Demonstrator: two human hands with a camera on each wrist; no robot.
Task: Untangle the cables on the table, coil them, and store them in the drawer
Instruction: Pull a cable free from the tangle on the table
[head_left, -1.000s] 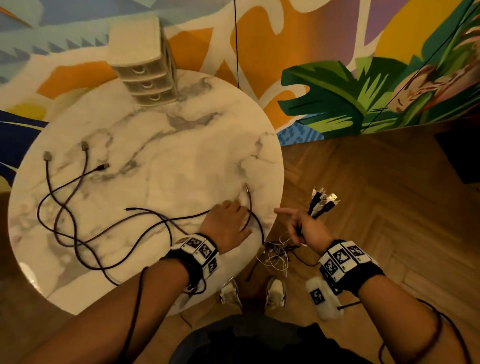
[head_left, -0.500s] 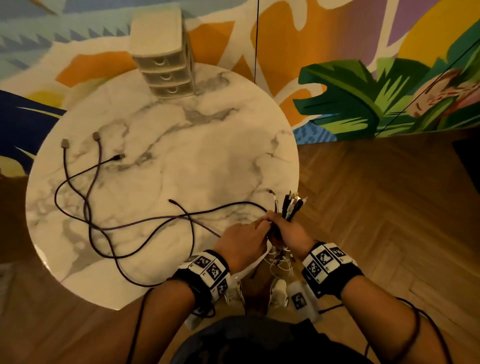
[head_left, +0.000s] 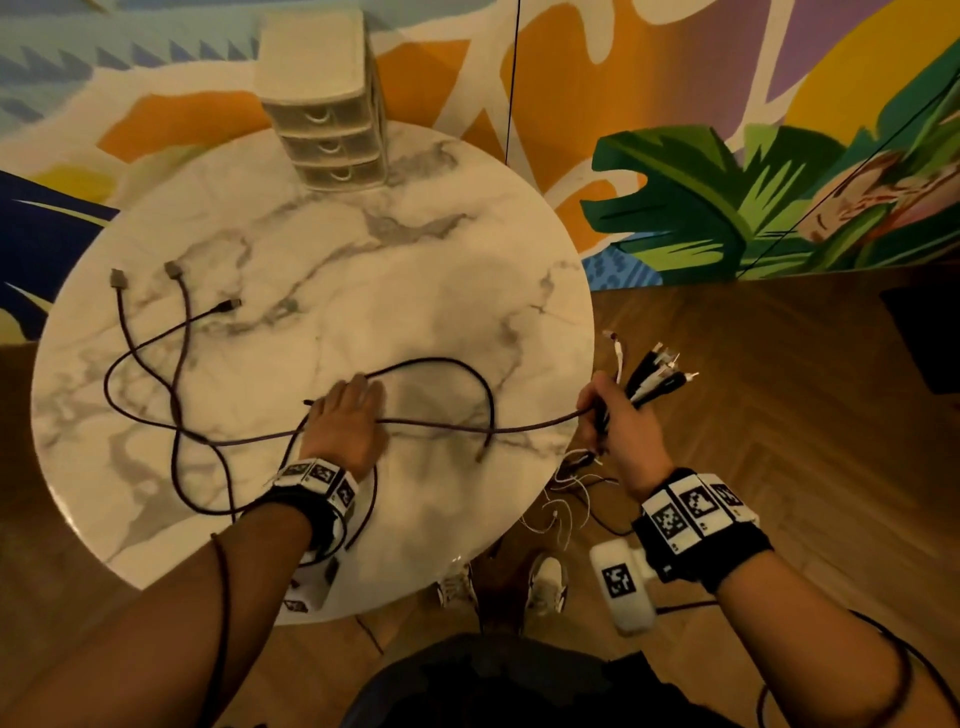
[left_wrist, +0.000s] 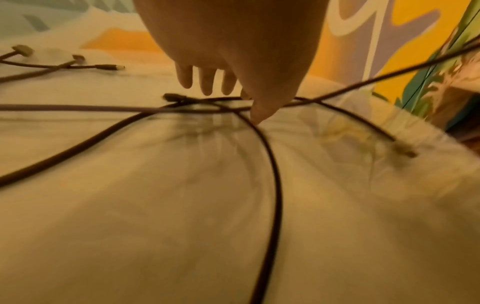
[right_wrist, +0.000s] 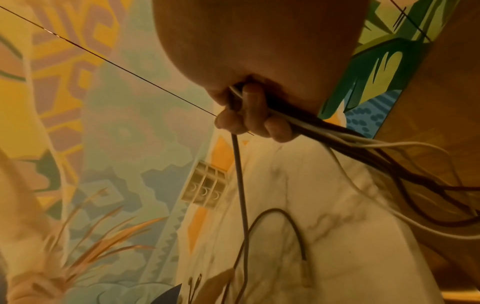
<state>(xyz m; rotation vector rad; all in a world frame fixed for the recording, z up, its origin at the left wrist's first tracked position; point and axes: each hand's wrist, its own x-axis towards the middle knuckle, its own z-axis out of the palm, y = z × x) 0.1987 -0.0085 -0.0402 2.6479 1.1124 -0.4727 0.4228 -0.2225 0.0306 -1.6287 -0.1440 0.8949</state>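
Several dark cables (head_left: 171, 384) lie looped and crossed on the round marble table (head_left: 415, 270), their plugs (head_left: 174, 269) at the far left. My left hand (head_left: 347, 415) lies flat on the crossing of the cables (left_wrist: 202, 107), fingers (left_wrist: 205, 82) straight and thumb tip on one strand. My right hand (head_left: 618, 415), just off the table's right edge, grips a bundle of cables (right_wrist: 306, 125) whose plugs (head_left: 660, 369) fan out above the fist. One dark cable (head_left: 530, 428) runs taut from that fist to under the left hand. The small drawer unit (head_left: 322, 104) stands at the far edge, its three drawers closed.
Thin white cables (head_left: 561, 499) dangle from the right hand's bundle toward the wooden floor (head_left: 779, 415). My shoes (head_left: 545, 587) stand below the table's near edge. A painted wall (head_left: 675, 104) rises behind the table, and a loose cable end (head_left: 480, 457) lies near the right rim.
The hands were together at the table's near right edge. The left has moved left onto the cables, the right has pulled away past the edge, drawing one cable taut.
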